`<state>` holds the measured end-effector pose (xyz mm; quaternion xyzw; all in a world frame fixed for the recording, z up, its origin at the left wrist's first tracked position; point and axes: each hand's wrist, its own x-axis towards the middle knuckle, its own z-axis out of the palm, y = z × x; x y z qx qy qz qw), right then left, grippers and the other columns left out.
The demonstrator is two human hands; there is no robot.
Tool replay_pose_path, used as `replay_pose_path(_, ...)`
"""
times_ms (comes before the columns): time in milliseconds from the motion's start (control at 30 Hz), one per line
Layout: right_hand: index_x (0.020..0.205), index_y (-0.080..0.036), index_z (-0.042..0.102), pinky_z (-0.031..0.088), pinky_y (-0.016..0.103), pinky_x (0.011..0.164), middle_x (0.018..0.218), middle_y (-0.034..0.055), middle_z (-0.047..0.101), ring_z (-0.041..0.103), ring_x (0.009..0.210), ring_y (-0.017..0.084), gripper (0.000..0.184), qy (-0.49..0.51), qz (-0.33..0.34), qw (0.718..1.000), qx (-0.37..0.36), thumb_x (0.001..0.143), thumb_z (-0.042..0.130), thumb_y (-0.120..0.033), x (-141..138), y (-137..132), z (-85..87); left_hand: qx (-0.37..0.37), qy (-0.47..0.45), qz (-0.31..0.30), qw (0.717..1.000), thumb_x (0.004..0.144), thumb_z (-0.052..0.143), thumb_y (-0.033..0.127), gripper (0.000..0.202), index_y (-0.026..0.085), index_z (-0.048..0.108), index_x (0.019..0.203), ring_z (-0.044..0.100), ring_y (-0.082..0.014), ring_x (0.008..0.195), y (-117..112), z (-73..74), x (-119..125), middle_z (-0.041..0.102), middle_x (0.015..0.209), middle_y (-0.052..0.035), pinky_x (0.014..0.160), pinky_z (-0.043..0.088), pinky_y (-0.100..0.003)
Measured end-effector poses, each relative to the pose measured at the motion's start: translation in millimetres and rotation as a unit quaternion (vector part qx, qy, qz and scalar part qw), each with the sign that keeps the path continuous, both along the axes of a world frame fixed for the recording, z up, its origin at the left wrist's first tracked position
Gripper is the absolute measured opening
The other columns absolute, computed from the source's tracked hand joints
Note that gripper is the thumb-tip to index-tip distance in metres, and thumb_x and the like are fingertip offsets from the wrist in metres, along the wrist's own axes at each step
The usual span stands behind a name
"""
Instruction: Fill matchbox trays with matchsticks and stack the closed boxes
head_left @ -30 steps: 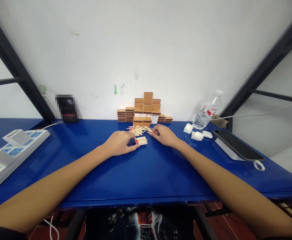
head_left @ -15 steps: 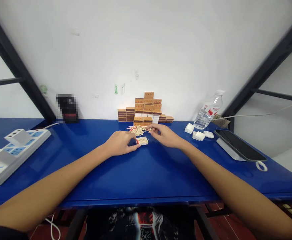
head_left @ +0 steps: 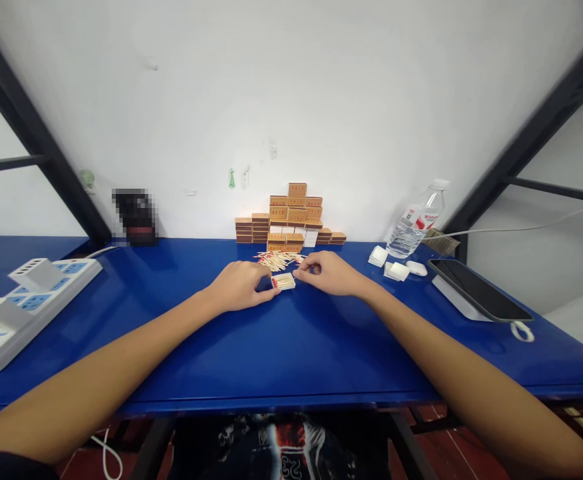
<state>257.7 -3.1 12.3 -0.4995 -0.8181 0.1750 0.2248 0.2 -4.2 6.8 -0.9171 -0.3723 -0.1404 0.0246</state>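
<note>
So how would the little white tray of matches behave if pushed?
The white tray looks thin-walled, so probably light and easily slid on the glossy table. Being open-topped, it might spill its matches if tipped.

Table [head_left: 271,360] shining glossy and smooth, mirroring light. Wall [head_left: 321,87] looking matt, lightly scuffed in spots. Matches [head_left: 276,261] showing bare, unvarnished-looking wood; tray [head_left: 285,289] looking like thin, smooth card. Boxes [head_left: 296,215] showing printed card, fairly matt. Bottle [head_left: 405,239] gleaming, thin clear plastic, label [head_left: 422,221] looking smooth. Phone [head_left: 478,288] glinting, glassy. Strip [head_left: 71,293] showing smooth plastic, low sheen. Bars [head_left: 31,127] looking like painted metal. Cable [head_left: 501,231] looking rubbery. Clothing [head_left: 291,443] showing soft printed cloth.
</note>
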Motion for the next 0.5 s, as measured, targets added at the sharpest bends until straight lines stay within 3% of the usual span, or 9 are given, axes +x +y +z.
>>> replay_pose_path(67, 0.075, -0.018, 0.076, 0.035, 0.029, 0.061, 0.075, 0.003, 0.07, 0.053, 0.065, 0.015, 0.027, -0.003, 0.006, 1.0, 0.003, 0.09, 0.067, -0.04, -1.2, -1.5, 0.5, 0.001, 0.001, 0.001, 1.0, 0.096, 0.062, 0.052, 0.035, 0.018, 0.071, 0.09, 0.065, -0.0198, 0.069, -0.4, 0.2, 0.4, 0.073, 0.081, -0.0046, 0.059, 0.034, -0.029)
replay_pose_path(233, 0.077, -0.018, 0.077, 0.037, 0.028, 0.063, 0.077, 0.0025, 0.071, 0.055, 0.066, 0.014, 0.019, -0.001, 0.012, 1.0, 0.018, 0.089, 0.065, -0.028, -1.0, -2.0, 2.3, 0.011, 0.003, 0.002, 1.0, 0.096, 0.062, 0.051, 0.035, 0.018, 0.069, 0.087, 0.066, -0.0198, 0.068, -0.8, 0.2, 0.6, 0.074, 0.081, -0.0048, 0.058, 0.033, -0.029)
replay_pose_path(400, 0.071, -0.018, 0.072, 0.035, 0.029, 0.061, 0.074, 0.0035, 0.07, 0.056, 0.065, 0.015, 0.035, -0.028, -0.002, 0.999, 0.042, 0.092, 0.067, -0.046, -3.4, -4.6, 1.3, 0.015, 0.002, -0.004, 1.0, 0.097, 0.062, 0.05, 0.033, 0.019, 0.071, 0.092, 0.068, -0.0204, 0.071, 0.1, -1.3, -0.4, 0.075, 0.084, -0.0044, 0.059, 0.036, -0.029)
replay_pose_path(500, 0.07, -0.019, 0.072, 0.035, 0.029, 0.06, 0.075, 0.0034, 0.071, 0.057, 0.066, 0.015, 0.035, -0.048, -0.007, 0.998, 0.041, 0.09, 0.07, -0.048, -9.2, -9.1, 1.1, 0.03, 0.009, -0.006, 1.0, 0.098, 0.061, 0.051, 0.034, 0.019, 0.07, 0.091, 0.07, -0.0208, 0.072, 0.5, -2.2, -1.0, 0.076, 0.085, -0.0048, 0.059, 0.037, -0.029)
